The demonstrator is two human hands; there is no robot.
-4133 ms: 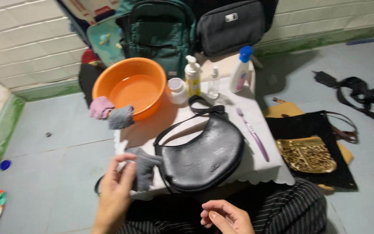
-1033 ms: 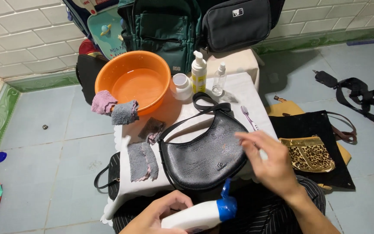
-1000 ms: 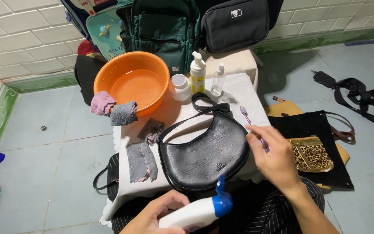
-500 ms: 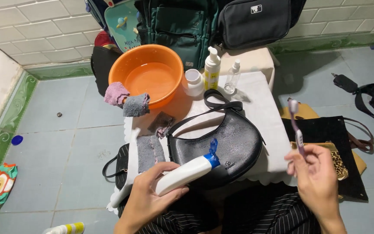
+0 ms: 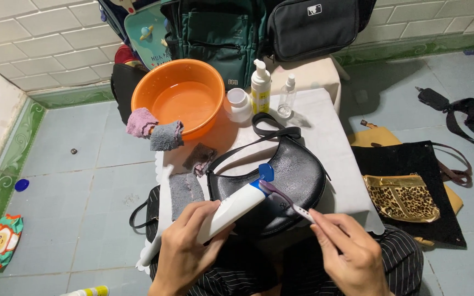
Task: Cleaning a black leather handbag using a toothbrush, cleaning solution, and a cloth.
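So the light, squeezy white bottle [image 5: 230, 211] is gripped mid-body by the left hand [image 5: 185, 253] over the black handbag [image 5: 281, 186], its open blue cap met by the stiff toothbrush [image 5: 286, 198] pinched low on its handle in the right hand [image 5: 352, 257].

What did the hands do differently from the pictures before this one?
The left hand took the white bottle with the blue flip cap off the table and holds it tilted over the black handbag. The right hand picked up the purple toothbrush and brought its head to the bottle's open cap. The orange basin, cloths and handbag stayed put.
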